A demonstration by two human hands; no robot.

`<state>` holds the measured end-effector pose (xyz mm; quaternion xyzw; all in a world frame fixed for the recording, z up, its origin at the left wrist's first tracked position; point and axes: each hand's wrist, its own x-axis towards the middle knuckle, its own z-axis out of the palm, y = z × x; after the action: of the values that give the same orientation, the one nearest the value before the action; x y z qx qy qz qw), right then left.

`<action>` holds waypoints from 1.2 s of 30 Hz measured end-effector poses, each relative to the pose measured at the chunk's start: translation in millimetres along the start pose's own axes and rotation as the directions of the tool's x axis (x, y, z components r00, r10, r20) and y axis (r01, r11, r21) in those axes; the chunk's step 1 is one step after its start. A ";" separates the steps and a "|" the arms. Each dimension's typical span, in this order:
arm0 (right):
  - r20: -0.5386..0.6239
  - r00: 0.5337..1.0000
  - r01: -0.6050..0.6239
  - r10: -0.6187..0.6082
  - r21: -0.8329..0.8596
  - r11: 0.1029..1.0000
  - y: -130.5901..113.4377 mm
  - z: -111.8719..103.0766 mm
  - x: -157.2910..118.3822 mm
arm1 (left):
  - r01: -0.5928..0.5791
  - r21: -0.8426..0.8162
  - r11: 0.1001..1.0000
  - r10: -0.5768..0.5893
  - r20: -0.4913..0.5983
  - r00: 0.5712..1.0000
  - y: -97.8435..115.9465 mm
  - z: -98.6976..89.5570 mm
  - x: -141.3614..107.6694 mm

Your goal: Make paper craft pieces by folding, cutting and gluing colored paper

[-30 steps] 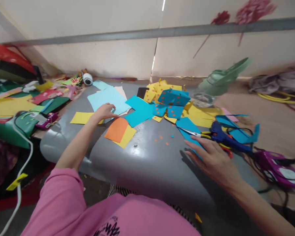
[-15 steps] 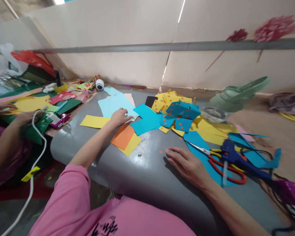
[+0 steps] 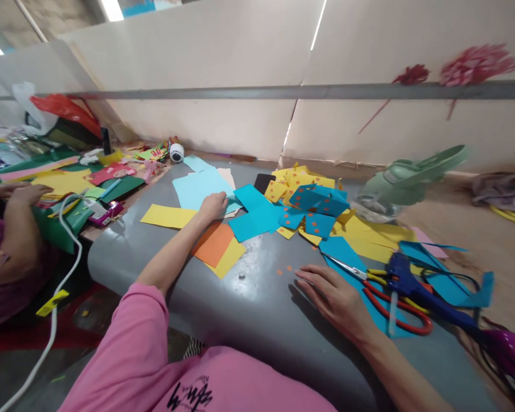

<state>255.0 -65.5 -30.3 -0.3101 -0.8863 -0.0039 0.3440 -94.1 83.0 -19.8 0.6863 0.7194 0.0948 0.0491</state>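
the light blue sheet (image 3: 193, 186) lies toward the back left of the tabletop (image 3: 244, 300), partly over a pale pink sheet (image 3: 227, 176), and the left hand (image 3: 214, 205) seems to have its right edge pinched between thumb and fingers. the right hand (image 3: 326, 289) is well apart from it, holding nothing, fingers spread loosely near a few orange scraps (image 3: 289, 268). just right of the left hand is a plain blue piece (image 3: 257, 216); nearer the person, an orange piece (image 3: 214, 243) overlaps a yellow piece (image 3: 229, 258), with a yellow strip (image 3: 167, 216) to the left. as for progress, i judge it partway: the yellow spotted pieces (image 3: 302, 174) and blue spotted pieces (image 3: 320, 197), heaped in the middle, look shaped and dotted, while the plain paper, including the yellow sheets (image 3: 373, 237) beside the heap, looks undecorated. the scissors (image 3: 355, 270) lie on a blue sheet (image 3: 343, 252), next to a dark blue glue gun (image 3: 405, 277), both out of the hands. of containers, a clear container (image 3: 375, 210) stands behind the yellow sheets by a green plastic object (image 3: 399, 180); its contents are too blurred to tell. far left, beyond a co-worker's hand (image 3: 26, 193), a red plastic bag (image 3: 66, 109) hides whatever it holds.
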 end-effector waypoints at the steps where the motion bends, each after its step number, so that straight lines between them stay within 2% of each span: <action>1: 0.006 1.000 -0.010 0.010 0.009 1.000 -0.2 -0.2 -0.2 | 0.015 -0.018 1.000 -0.016 -0.008 1.000 -6.2 -3.9 1.0; 6: 0.029 0.999 -0.047 0.046 0.031 0.998 0.1 -1.5 -0.2 | 0.025 -0.147 0.989 -0.025 0.001 1.000 -37.5 -24.8 -2.9; 9: 0.026 0.999 -0.024 0.023 0.036 0.999 1.5 -1.1 0.5 | -0.004 -0.237 0.971 0.012 0.033 0.999 -46.8 -28.2 -12.5; 13: 0.040 0.999 0.003 -0.005 0.034 0.999 5.7 1.1 1.2 | -0.058 -0.325 0.944 0.093 0.094 0.991 -47.3 -24.6 -22.3; 17: 0.057 0.998 0.004 -0.007 0.042 0.999 8.9 2.1 0.9 | -0.145 -0.373 0.916 0.221 0.170 0.960 -47.8 -25.0 -25.7; 21: 0.064 0.998 -0.016 0.013 0.044 0.999 8.8 1.7 0.1 | -0.231 -0.359 0.904 0.320 0.213 0.923 -50.9 -26.0 -27.1; 24: 0.062 0.998 -0.010 0.008 0.034 0.999 7.7 1.6 0.5 | -0.312 -0.289 0.905 0.377 0.206 0.903 -50.5 -23.4 -28.0; 27: 0.059 0.998 -0.019 0.017 0.042 0.999 6.2 1.3 1.4 | -0.341 -0.256 0.905 0.393 0.188 0.900 -48.7 -20.4 -28.1; 36: 0.071 0.995 -0.080 0.075 0.062 0.995 0.3 -3.6 1.5 | -0.307 -0.301 0.903 0.375 0.202 0.905 -53.7 -19.5 -22.4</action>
<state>256.6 -65.2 -26.7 -0.3329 -0.8845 0.0487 0.3231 -149.4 57.2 -13.0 0.7963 0.5556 0.1070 0.2141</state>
